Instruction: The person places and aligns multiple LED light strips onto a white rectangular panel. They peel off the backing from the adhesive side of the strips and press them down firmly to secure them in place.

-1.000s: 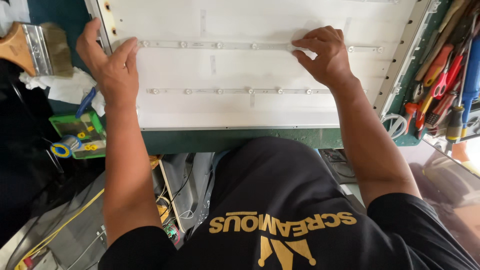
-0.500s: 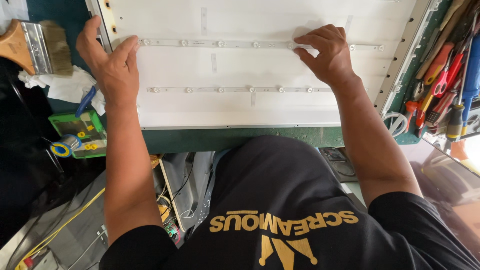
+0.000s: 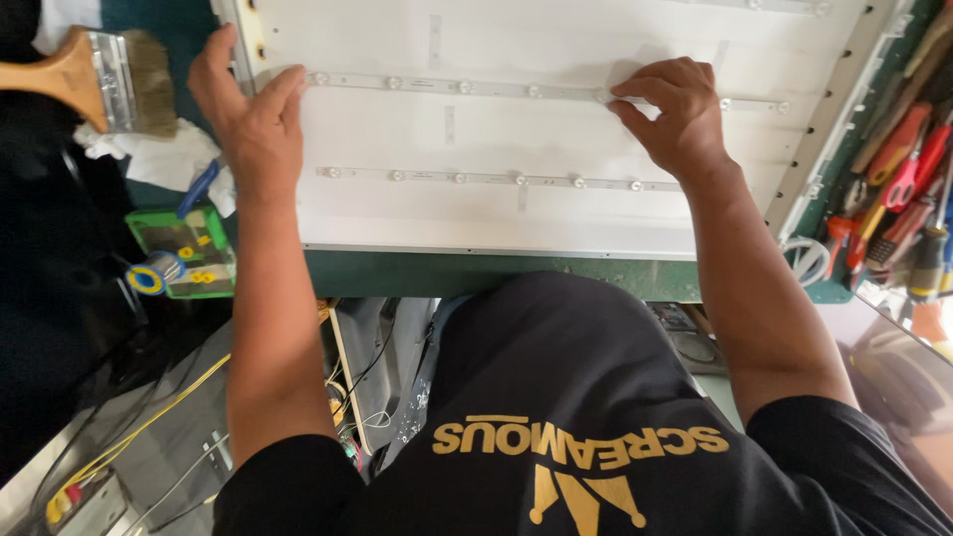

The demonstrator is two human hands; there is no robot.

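Head view: a white panel [image 3: 556,149] lies flat on a green bench [image 3: 556,276], with two thin strips across it. The left hand [image 3: 248,119] rests spread at the panel's left edge, fingertips on the end of the upper strip [image 3: 467,87]. The right hand [image 3: 670,114] pinches that same strip further along, fingers curled. The lower strip [image 3: 496,180] lies untouched between the arms. A brush [image 3: 94,79] sits left, tools [image 3: 898,189] right.

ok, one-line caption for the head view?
Both hands, left hand and right hand, press the upper LED strip on a white panel.
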